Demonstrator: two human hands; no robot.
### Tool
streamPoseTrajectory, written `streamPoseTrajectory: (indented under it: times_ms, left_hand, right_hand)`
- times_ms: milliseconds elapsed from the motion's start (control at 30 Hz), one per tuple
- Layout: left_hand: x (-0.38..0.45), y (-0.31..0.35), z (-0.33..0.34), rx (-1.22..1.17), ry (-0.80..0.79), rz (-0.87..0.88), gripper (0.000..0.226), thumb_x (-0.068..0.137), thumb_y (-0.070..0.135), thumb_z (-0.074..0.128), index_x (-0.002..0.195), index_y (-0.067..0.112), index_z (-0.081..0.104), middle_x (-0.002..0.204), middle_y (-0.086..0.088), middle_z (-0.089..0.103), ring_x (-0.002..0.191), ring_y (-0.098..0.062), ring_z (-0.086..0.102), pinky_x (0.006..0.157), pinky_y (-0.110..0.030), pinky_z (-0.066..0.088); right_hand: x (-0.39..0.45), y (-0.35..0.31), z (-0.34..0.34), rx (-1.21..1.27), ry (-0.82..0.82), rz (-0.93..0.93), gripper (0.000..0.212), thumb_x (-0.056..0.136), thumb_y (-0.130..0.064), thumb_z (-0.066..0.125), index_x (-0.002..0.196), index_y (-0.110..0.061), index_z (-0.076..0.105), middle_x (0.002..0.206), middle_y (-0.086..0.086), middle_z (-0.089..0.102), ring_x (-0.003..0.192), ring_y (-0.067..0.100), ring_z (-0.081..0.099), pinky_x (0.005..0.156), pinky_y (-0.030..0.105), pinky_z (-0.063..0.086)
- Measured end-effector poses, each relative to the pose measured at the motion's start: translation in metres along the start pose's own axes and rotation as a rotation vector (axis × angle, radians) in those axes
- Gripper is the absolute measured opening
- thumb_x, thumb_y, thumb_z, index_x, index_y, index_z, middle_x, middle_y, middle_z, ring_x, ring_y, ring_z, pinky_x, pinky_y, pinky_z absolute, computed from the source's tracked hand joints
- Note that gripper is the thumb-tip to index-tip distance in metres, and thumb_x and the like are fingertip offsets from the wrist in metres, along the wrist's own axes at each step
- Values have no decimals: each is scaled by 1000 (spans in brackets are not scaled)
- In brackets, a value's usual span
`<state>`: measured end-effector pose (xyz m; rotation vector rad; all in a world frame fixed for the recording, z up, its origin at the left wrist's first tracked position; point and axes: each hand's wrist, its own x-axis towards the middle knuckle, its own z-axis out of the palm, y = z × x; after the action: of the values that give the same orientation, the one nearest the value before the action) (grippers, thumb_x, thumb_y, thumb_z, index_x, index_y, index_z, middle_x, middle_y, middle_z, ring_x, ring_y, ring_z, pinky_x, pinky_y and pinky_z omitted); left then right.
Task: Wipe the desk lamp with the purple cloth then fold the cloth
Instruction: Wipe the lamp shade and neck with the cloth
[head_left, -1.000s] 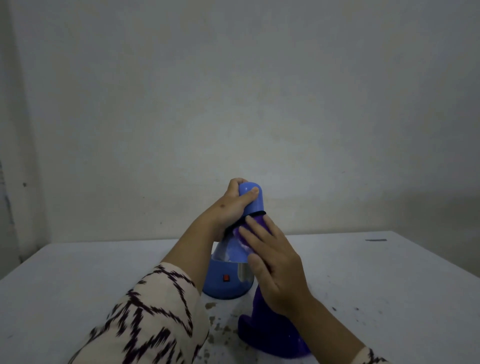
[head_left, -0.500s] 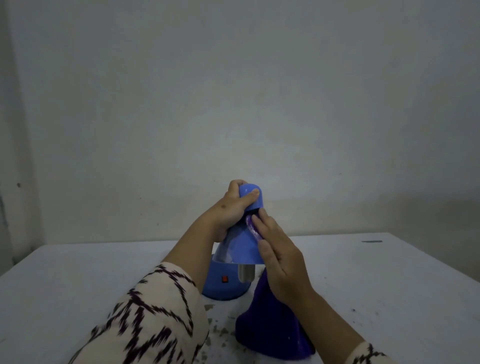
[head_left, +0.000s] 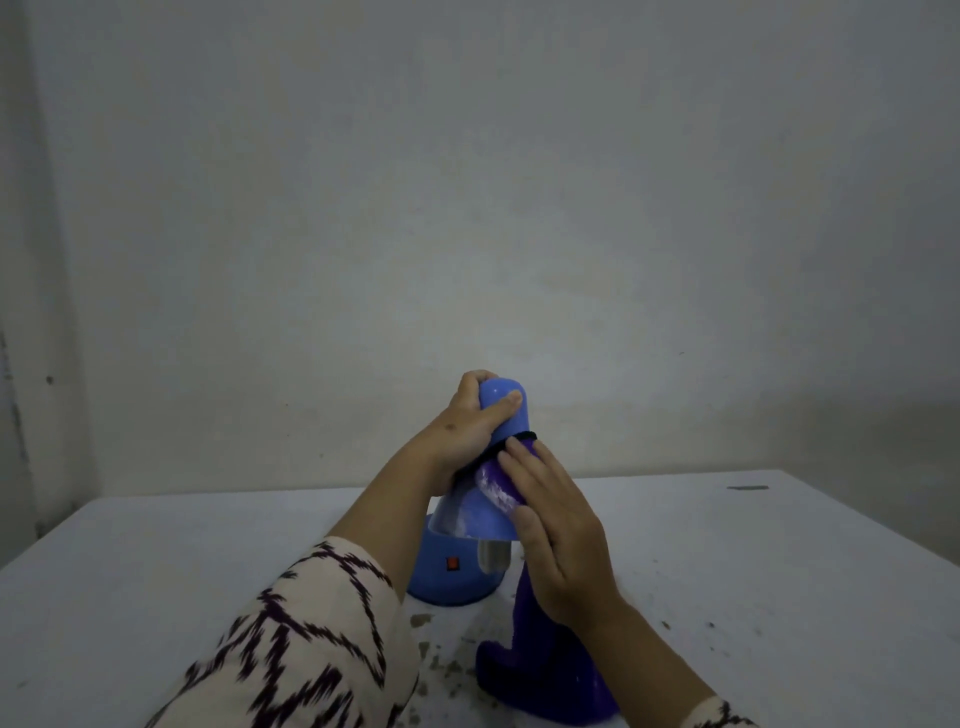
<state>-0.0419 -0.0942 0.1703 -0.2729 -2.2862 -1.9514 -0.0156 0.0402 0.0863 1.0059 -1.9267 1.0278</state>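
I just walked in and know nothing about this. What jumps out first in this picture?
In the middle, a blue desk lamp stands on a pale, speckled table before a bare wall. The left hand grips the top of its shade, while the right hand presses a purple cloth flat against the shade's side. The rest of the cloth hangs down under the right wrist to the tabletop.

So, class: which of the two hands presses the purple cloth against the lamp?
The right hand, fingers flat on the purple cloth against the lamp's shade. The left hand grips the lamp's bare top instead.
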Motion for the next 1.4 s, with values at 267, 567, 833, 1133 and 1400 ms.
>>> streamPoseTrajectory:
  times_ms: [267,567,833,1133,1400]
  left_hand:
    - [10,0,-14,247,107,112,20,94,39,42,113,32,46,126,-5,48,110,-24,51,98,-44,45]
    - [8,-1,-19,343,-38,316,27,100,25,34,120,29,50,130,8,44,118,-12,43,99,-28,35]
    - [12,-3,-12,281,-11,292,25,100,26,32,113,30,53,124,1,47,108,-16,47,92,-29,38]
    - [14,0,-14,302,6,300,25,100,25,30,112,25,52,123,3,47,114,-14,44,94,-28,36]
    - [13,2,-8,232,-17,247,22,100,23,31,109,25,52,110,10,47,103,-15,47,93,-33,39]
  right_hand:
    - [15,-9,2,229,-72,327,39,100,-23,30,131,-42,18,145,-16,27,137,3,26,115,36,26]
    - [2,-3,0,36,-196,108,45,91,-32,36,133,-41,21,144,-27,16,141,1,8,114,18,13]
    - [19,-1,1,453,-87,475,36,99,-25,33,127,-47,30,149,-12,30,134,3,32,113,31,30]
    - [-5,-8,5,87,-133,71,39,95,-29,37,129,-46,30,146,-25,20,138,-8,8,116,27,14]
    - [-11,12,-10,215,-166,166,37,96,-27,37,126,-47,36,142,-26,31,137,-5,18,110,9,18]
